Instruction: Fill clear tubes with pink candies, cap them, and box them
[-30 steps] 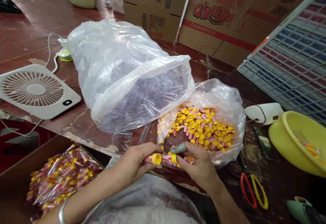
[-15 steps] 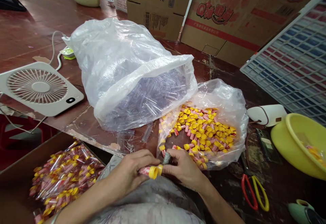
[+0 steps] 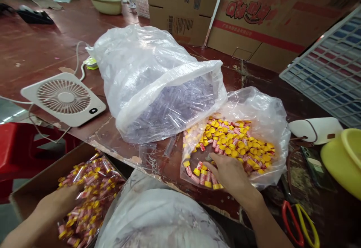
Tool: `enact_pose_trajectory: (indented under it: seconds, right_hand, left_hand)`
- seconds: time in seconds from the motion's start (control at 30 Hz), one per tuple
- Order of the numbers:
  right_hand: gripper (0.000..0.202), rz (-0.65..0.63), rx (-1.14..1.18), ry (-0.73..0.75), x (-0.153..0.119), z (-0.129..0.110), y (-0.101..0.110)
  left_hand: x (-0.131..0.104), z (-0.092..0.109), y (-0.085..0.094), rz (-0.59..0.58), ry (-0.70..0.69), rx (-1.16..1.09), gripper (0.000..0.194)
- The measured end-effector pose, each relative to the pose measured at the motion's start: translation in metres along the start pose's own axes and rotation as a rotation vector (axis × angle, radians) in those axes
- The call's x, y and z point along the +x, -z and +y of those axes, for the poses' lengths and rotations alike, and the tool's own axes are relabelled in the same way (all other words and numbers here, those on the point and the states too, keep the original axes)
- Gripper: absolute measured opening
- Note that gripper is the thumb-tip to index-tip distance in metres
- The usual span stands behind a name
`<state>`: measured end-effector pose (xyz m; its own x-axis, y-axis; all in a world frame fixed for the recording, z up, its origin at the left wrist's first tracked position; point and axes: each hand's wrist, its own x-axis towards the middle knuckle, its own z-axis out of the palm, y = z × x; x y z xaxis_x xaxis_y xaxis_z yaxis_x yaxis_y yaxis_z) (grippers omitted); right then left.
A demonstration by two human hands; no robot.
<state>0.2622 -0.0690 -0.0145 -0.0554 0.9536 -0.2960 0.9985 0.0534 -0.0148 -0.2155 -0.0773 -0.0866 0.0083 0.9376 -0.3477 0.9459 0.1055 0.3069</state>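
Observation:
My left hand [image 3: 63, 199] is down at the box of clear tubes with red-and-white patterned inserts and yellow caps [image 3: 93, 206] at lower left. Motion smears it, and its fingers are lost among the tubes. Over the near side of the clear plastic bag [image 3: 262, 107], my right hand [image 3: 229, 171] is open, thumb and forefinger apart. A grey covering [image 3: 208, 158] shows on one of its fingertips. Close to the thumb lie yellow-capped patterned pieces [image 3: 203, 172], part of a loose heap in the bag. The right hand's other fingers are partly hidden.
A white woven sack [image 3: 141, 63] of clear tubes lies behind, its mouth towards me. A fan [image 3: 66, 97] stands left, above a red stool [image 3: 25, 146]. At right are scissors [image 3: 293, 221], a phone [image 3: 317, 167], a white case [image 3: 316, 130] and a yellow basin [image 3: 342, 161].
My hands were together in front of me, holding yellow-capped pieces. Now the left has moved down-left to the box and the right has moved right to the bag. The view has shifted left.

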Motion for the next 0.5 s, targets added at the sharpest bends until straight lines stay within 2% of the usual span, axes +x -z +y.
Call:
enact_pose_trajectory:
  seconds: [0.07, 0.13, 0.2, 0.27, 0.33, 0.4, 0.47, 0.5]
  right_hand:
    - [0.033, -0.086, -0.072, -0.045, 0.003, -0.01, 0.004]
    - [0.032, -0.134, -0.084, -0.025, 0.005, -0.014, 0.007]
    - [0.027, -0.145, -0.069, -0.007, 0.005, -0.014, 0.007]
    - [0.02, -0.138, -0.049, 0.007, 0.003, -0.011, 0.006]
    - [0.01, -0.111, -0.036, 0.012, -0.001, -0.005, 0.002]
    - [0.008, -0.074, -0.026, -0.009, -0.005, 0.001, -0.003]
    - [0.009, -0.014, -0.003, -0.051, -0.008, 0.008, -0.008]
    - [0.008, 0.04, 0.028, -0.073, -0.01, 0.012, -0.01]
  left_hand:
    - [-0.001, 0.042, 0.014, 0.026, 0.013, 0.068, 0.027]
    - [0.001, 0.088, 0.024, 0.114, -0.049, 0.013, 0.034]
    - [0.005, 0.128, 0.026, 0.151, -0.101, -0.038, 0.04]
    - [0.012, 0.155, 0.021, 0.151, -0.134, -0.003, 0.041]
    - [0.018, 0.166, 0.014, 0.168, -0.162, 0.047, 0.037]
    - [0.021, 0.166, 0.008, 0.223, -0.219, 0.022, 0.031]
    - [0.019, 0.162, 0.005, 0.244, -0.295, -0.125, 0.026]
    - [0.016, 0.161, 0.005, 0.209, -0.319, -0.248, 0.025]
